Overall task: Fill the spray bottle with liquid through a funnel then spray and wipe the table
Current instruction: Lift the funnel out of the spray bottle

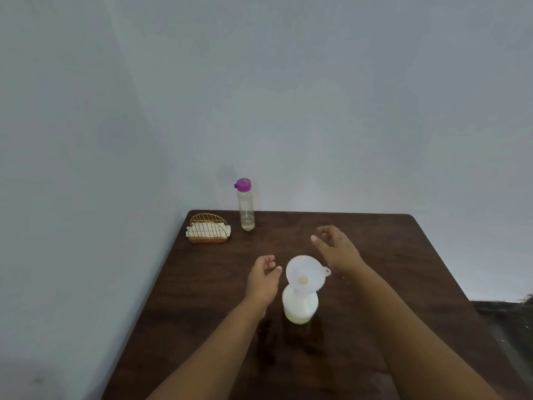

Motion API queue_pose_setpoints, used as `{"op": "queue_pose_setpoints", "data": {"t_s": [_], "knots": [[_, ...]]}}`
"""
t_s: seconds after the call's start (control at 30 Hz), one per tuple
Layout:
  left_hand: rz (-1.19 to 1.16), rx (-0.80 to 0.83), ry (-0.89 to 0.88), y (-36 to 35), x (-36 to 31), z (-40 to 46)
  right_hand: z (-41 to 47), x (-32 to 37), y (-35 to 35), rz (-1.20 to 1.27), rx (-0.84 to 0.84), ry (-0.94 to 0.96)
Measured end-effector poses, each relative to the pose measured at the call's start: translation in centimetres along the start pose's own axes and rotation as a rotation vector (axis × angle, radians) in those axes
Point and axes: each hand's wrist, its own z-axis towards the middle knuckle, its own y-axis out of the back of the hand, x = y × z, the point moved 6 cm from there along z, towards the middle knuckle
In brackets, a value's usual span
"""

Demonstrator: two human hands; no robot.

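Yellowish liquid is seen in the spray bottle [300, 306], funnel [305, 273] seated; both hands, left [264, 280] and right [336, 248], released beside it. Spraying and wiping judged outstanding.

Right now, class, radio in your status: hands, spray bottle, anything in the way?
Both hands empty, left hand and right hand flanking the funnel. Funnel seated in white spray bottle. Nothing blocking.

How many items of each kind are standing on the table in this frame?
Bottles: 2, the clear bottle with a purple cap and the white spray bottle
Funnels: 1, the white funnel seated in the white bottle's neck
Napkin holders: 1, the gold wire napkin holder with white napkins
Total: 4
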Motion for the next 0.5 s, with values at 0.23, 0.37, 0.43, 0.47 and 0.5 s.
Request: {"op": "queue_pose_setpoints", "data": {"t_s": [0.23,0.37,0.43,0.47,0.5], "knots": [[0.353,0.093,-0.049,-2.1,3.9,-2.0,-4.2,-4.0,-2.0,0.074,0.135,-0.169],[0.453,0.137,-0.139,-3.5,3.9,-1.8,-4.2,-2.8,-2.6,-0.084,0.13,-0.054],[0.487,0.149,-0.165,-4.4,3.5,-1.4,-3.7,-2.3,-2.7,-0.161,0.115,-0.007],[0.493,0.16,-0.166,-4.8,3.5,-1.2,-3.4,-2.1,-2.7,-0.179,0.104,0.003],[0.498,0.174,-0.16,-5.1,3.5,-1.0,-3.2,-2.0,-2.6,-0.183,0.09,0.005]]}}
